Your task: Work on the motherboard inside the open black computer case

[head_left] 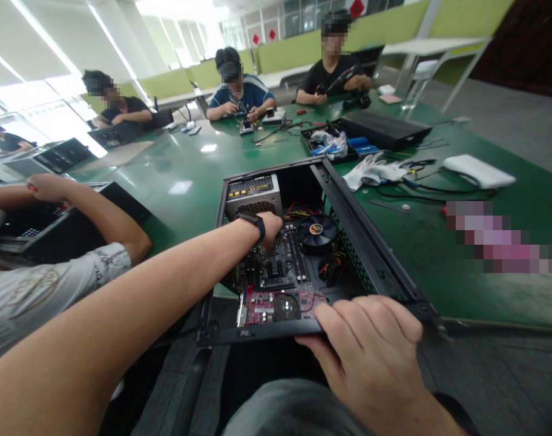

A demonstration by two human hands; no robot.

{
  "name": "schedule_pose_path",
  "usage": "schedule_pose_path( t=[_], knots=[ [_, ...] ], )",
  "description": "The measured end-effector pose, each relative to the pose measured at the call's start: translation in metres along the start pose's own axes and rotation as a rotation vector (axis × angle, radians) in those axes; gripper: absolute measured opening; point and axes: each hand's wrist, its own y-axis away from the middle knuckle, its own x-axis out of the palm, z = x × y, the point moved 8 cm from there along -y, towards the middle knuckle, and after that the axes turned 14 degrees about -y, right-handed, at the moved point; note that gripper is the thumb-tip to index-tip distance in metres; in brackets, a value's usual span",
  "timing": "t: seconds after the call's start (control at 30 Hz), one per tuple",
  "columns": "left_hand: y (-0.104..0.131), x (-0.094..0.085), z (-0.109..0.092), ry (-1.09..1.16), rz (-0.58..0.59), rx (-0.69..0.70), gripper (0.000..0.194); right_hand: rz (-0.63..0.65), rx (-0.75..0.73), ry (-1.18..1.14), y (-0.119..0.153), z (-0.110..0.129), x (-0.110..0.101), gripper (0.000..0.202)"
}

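Computer case (365, 225) is lying open at the table (180, 151) edge, left forearm (158, 290) masking one side. Right hand (367, 345) is gripping its near side; left hand (271, 229) is reaching inside, fingertips hidden, grasp indeterminable. Gloves (372, 171) are lying beyond.

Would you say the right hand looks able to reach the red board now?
Probably yes; the right hand grips the case edge beside the red board, whose face lies mostly uncovered.

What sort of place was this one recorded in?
Probably a shared computer-hardware workshop or training room: there's an open PC case with its motherboard exposed, a large green table strewn with equipment, and several people seated around it.
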Motion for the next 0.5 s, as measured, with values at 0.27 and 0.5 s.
schedule_pose_path(
  t=[0.27, 0.5],
  knots=[
    [0.0017, -0.001, 0.0008, 0.009, 0.011, -0.012, 0.056, 0.003, 0.005, 0.0, 0.0, -0.0001, 0.0011, 0.022],
    [-0.0009, 0.0018, 0.003, 0.013, 0.007, -0.023, 0.056, -0.003, -0.007, 0.0, -0.0002, 0.0009, 0.0004, 0.023]
  ],
)
